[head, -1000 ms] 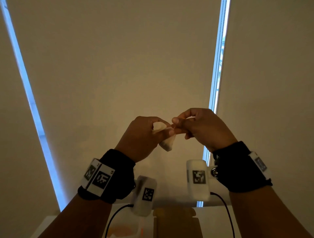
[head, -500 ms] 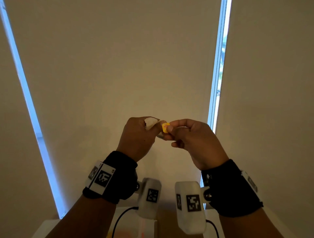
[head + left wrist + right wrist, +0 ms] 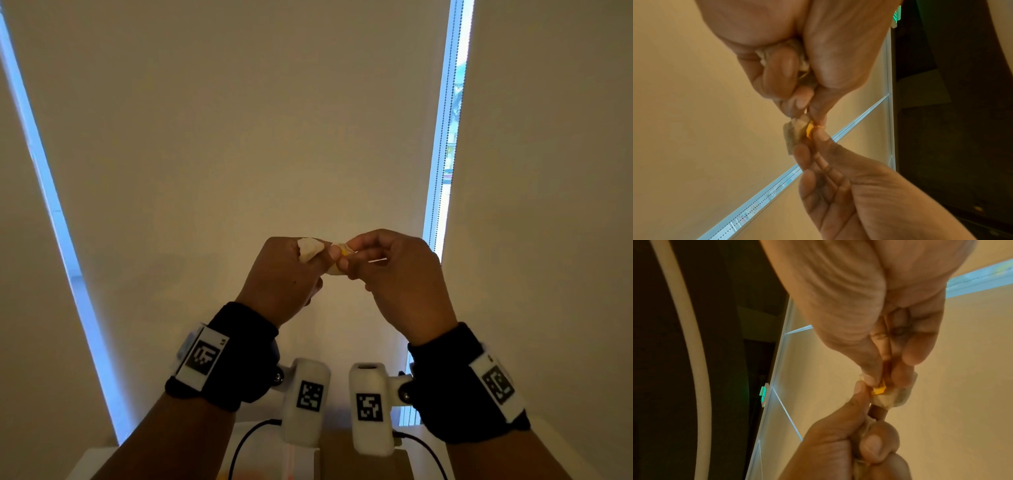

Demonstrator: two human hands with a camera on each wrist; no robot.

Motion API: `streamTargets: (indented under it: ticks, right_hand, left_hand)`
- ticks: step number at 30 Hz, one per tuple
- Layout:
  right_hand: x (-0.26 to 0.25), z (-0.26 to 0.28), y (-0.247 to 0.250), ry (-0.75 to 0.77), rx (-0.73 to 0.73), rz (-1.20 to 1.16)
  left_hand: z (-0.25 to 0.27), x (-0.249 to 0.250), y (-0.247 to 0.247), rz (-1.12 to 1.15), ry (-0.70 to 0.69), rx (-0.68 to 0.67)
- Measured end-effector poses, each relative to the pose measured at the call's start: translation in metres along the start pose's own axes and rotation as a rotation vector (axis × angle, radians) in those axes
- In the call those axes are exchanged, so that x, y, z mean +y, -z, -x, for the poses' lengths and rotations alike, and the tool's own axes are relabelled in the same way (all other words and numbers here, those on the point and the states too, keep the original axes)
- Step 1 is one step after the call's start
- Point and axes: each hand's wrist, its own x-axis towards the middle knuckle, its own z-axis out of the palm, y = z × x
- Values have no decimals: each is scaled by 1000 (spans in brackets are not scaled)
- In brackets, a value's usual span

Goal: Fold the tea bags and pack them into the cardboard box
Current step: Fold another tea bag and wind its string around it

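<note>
I hold both hands up in front of me, fingertips together. My left hand has its fingers curled round a white tea bag, bunched in its grip. My right hand pinches the bag's small yellow tag between thumb and forefinger, right against the paper. The tag sits between the two hands' fingertips. A strip of the brown cardboard box shows low in the head view, under my wrists and mostly hidden by the wrist cameras.
Cream roller blinds fill the view ahead, with bright window gaps left and right. The white table edge and black cables lie at the bottom. Something orange shows beside the box.
A second ago the tea bag hung below my left fingers. Now it is bunched up in my left hand and the yellow tag shows at my right fingertips.
</note>
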Motion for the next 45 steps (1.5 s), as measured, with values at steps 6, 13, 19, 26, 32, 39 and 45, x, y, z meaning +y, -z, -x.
streamTargets:
  ticks: [6, 13, 19, 26, 32, 39, 45]
  right_hand:
    - [2, 0, -5, 45, 48, 104]
    - [15, -1, -13, 23, 46, -88]
    - [2, -1, -22, -142, -289, -509]
    - [-9, -9, -38, -46, -293, 154]
    - [4, -23, -33, 8, -181, 110]
    - [4, -34, -11, 22, -171, 73]
    - [0, -35, -6, 51, -291, 155]
  left_hand:
    - [-1, -7, 1, 82, 92, -22]
    - [-2, -13, 11, 108, 172, 42]
    - [-6, -31, 5, -283, 41, 230]
    - [-4, -29, -3, -756, -161, 207]
    - [-3, -30, 1, -548, -134, 213]
    - [5, -35, 21, 4, 217, 62]
    - [6, -19, 37, 107, 203, -51]
